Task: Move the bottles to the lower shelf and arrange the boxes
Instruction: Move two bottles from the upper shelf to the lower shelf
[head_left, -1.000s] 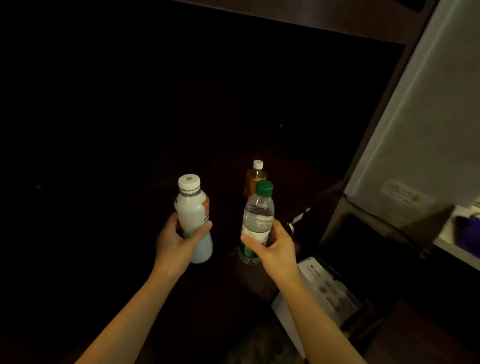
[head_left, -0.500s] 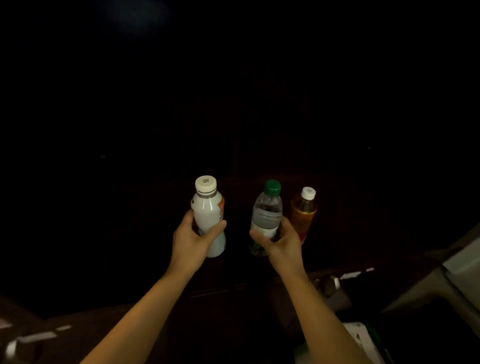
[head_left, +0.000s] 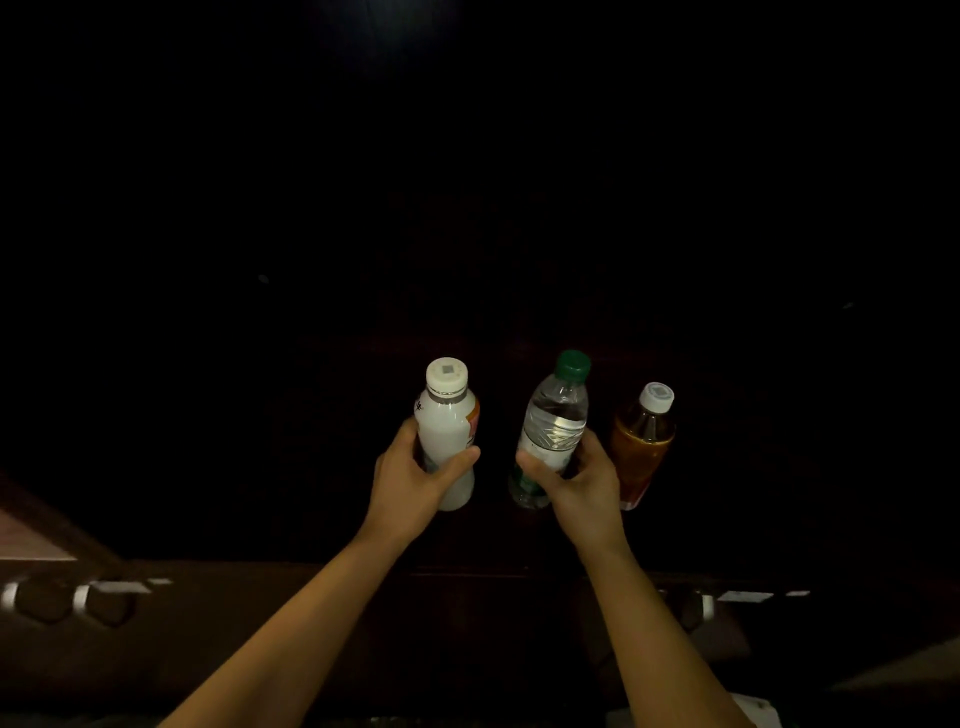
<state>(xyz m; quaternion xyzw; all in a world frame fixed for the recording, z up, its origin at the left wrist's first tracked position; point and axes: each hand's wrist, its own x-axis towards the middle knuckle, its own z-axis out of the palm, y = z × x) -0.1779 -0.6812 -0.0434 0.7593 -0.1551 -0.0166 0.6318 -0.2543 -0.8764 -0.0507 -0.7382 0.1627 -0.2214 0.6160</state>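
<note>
Bottles filled the middle of the view, three of them in a row against an almost black recess. The white bottle (head_left: 448, 431), opaque with a pale cap and a strip of orange label on its right side, stood upright in the left hand (head_left: 413, 480), whose fingers wrapped its lower body from the left while the thumb crossed the front. Just to its right, apart from it, the clear water bottle (head_left: 551, 426) with a green cap leaned with its top toward the right, clenched low on its body by the right hand (head_left: 576, 483), thumb across the front and fingers curled around the right side. The amber bottle (head_left: 641, 444), capped in white and filled with orange-brown liquid, was beside the right hand on its outer side, untouched by either hand, its top also tilted right; the darkness hid whatever surface it rested on. Whether the two held bottles stood on that surface or hung above it could not be told. Both bare forearms reached in from the bottom edge. Below them ran a dark ledge (head_left: 467, 571), and lower down a few round metal-edged fittings (head_left: 83, 603) caught faint light.
</note>
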